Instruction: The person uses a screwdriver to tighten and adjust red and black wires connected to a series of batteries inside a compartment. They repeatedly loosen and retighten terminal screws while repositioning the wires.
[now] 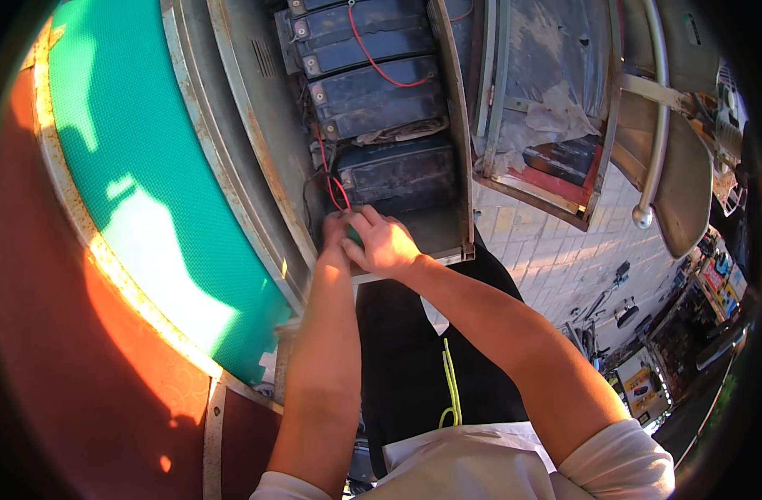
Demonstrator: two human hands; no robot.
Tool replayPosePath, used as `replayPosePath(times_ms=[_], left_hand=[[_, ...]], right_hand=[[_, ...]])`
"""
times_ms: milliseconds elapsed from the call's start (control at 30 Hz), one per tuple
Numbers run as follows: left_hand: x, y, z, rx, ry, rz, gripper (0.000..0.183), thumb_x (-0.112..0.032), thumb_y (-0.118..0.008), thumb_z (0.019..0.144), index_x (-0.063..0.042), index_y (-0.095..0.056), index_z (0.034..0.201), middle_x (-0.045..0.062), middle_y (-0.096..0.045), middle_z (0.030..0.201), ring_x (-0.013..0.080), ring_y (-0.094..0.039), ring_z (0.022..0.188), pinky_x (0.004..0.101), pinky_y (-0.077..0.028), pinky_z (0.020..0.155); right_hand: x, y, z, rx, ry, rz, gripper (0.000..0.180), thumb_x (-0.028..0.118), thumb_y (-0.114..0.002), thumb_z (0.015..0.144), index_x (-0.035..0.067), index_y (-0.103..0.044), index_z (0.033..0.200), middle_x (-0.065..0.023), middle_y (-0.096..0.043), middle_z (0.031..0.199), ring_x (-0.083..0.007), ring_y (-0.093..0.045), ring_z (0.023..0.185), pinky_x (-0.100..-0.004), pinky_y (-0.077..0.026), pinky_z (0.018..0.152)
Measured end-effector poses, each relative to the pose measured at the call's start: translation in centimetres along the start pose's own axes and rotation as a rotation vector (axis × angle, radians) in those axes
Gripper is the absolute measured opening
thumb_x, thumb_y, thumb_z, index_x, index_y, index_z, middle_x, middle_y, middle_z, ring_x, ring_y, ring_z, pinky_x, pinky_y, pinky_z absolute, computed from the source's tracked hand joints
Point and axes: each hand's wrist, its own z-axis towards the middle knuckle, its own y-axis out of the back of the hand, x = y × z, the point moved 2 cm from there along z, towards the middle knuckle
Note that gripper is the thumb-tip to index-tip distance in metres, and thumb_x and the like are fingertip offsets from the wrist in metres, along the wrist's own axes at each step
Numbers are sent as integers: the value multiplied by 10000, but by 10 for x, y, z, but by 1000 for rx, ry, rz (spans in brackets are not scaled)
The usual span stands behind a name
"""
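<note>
My left hand (335,230) and my right hand (384,245) meet at the near left corner of an open metal battery compartment (467,187). Red wires (338,185) run down the left side and end at my fingers, the left ones closed around the wire end. Under the curled fingers and thumb of my right hand shows a small green thing (354,235), mostly hidden, so its kind is unclear. Beyond my hands sits a dusty dark battery (396,172). More batteries (371,94) stand in a row farther back, with terminals along their left edge and a red jumper wire (381,69) across them.
Left of the compartment are a rusty metal rail (256,137) and a green textured mat (149,119). A framed panel (543,125) and a metal bar with a ball end (643,215) stand to the right. Tools (596,306) lie on the paved ground (531,250).
</note>
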Motion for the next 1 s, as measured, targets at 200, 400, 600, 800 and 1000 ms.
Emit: replayPosePath(times_ms=[200,400,600,800,1000], left_hand=[[-14,-40,-39,-224,64,37,261,-253,-417,959,-97,-606,869,114,-644,899,279,-642,820,417,-519,732],[-16,-27,-32,-7,76,85,261,-196,-421,964,-91,-658,939,98,-672,924,249,-663,810,365,-530,713],[-12,-31,-23,-39,-148,251,124,-140,-587,933,-57,-675,960,55,-679,884,183,-660,804,317,-527,709],[-16,-41,-29,-99,-100,376,89,-143,-635,922,-77,-687,954,3,-630,782,120,-584,668,282,-497,581],[-14,-37,-27,-69,-92,336,132,-159,-618,934,-49,-679,972,9,-599,746,136,-565,598,293,-507,499]], right_hand=[[1,5,3,-104,125,-38,448,198,-674,769,57,-562,1179,-153,-585,1149,-387,-645,917,-442,-545,799],[8,13,1,-61,107,-37,435,199,-699,765,50,-584,1156,-153,-592,1140,-363,-632,985,-440,-544,836],[0,21,-9,37,-130,404,470,164,-719,771,30,-568,1195,-185,-576,1211,-395,-592,1106,-402,-502,949],[-18,20,-13,-12,-581,817,734,125,-712,757,1,-413,1416,-166,-479,1362,-258,-546,1192,-345,-460,976],[-16,38,8,115,-1074,1317,328,170,-592,838,114,-547,1158,-56,-612,900,-193,-611,776,-373,-499,641]])
